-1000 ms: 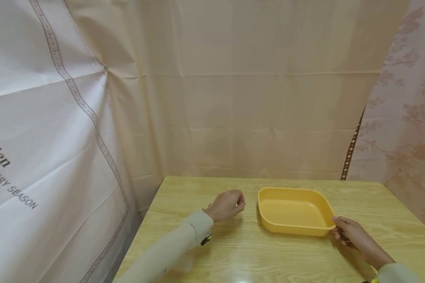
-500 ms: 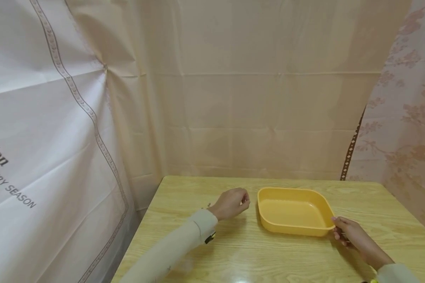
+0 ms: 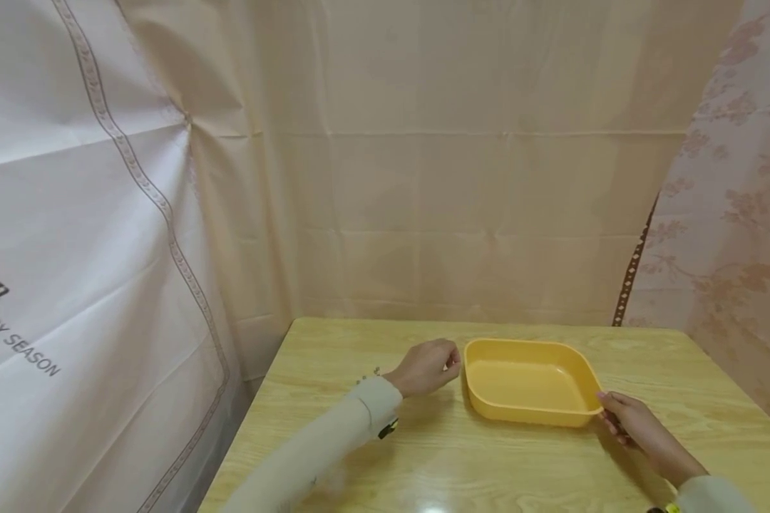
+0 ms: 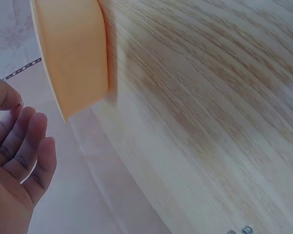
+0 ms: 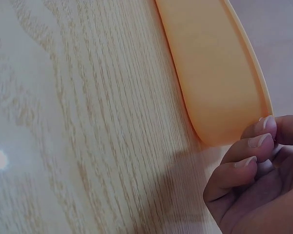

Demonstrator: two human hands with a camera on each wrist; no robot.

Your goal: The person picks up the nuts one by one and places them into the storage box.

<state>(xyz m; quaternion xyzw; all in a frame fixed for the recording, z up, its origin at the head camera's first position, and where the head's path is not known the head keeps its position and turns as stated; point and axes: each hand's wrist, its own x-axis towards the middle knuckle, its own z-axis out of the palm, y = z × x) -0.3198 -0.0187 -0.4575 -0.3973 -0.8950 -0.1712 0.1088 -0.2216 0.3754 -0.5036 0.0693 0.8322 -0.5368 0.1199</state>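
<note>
A shallow yellow plastic tray [image 3: 529, 385] with rounded corners lies on the wooden table, nothing in it. At its near right corner, my right hand [image 3: 638, 427] pinches the rim between thumb and fingers, as the right wrist view shows on the tray wall [image 5: 219, 73]. Just beside the tray's left wall is my left hand [image 3: 425, 367], above the table. Its thumb and index fingertips [image 4: 18, 104] meet on a tiny thing, mostly hidden; I cannot tell its kind. Behind the left wrist lie several small metal pieces [image 3: 376, 370]; two, nut-like, show shiny [image 4: 246, 229] in the left wrist view.
The light wood-grain table [image 3: 488, 470] ends at a rounded back edge. Beige cloth [image 3: 455, 214] hangs behind it. A white printed sheet [image 3: 90, 285] hangs at the left, and a floral one [image 3: 738, 249] at the right.
My left hand has moved right, fingertips still together, from a gap away to close by the tray's left wall. My right hand keeps its pinch on the rim; the tray stays put.
</note>
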